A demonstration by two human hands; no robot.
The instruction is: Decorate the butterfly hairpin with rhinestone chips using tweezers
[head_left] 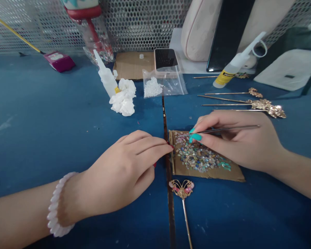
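Looks like chip-picking: pinching thin metal tool (228, 129) in right hand (248, 148), tip at pink chips (180, 139), 10 o'clock on cardboard (233, 175); can't tell about any chip caught. Resting left hand (129, 169) by 9 o'clock edge, fingers together, hold unclear. Next calls for light, single-chip contact, minding butterfly hairpin (181, 192) just off cardboard at 7 o'clock.

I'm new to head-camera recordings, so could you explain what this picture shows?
There's no machine: these are a person's bare hands, seen from a camera on their head, looking forward and down. The right hand holds a thin metal tool over cardboard strewn with small colourful chips. The left hand is at its left edge; whether it grips is unclear. On the blue table are a butterfly-topped pin, more ornamented pins, two nozzle bottles and a phone.
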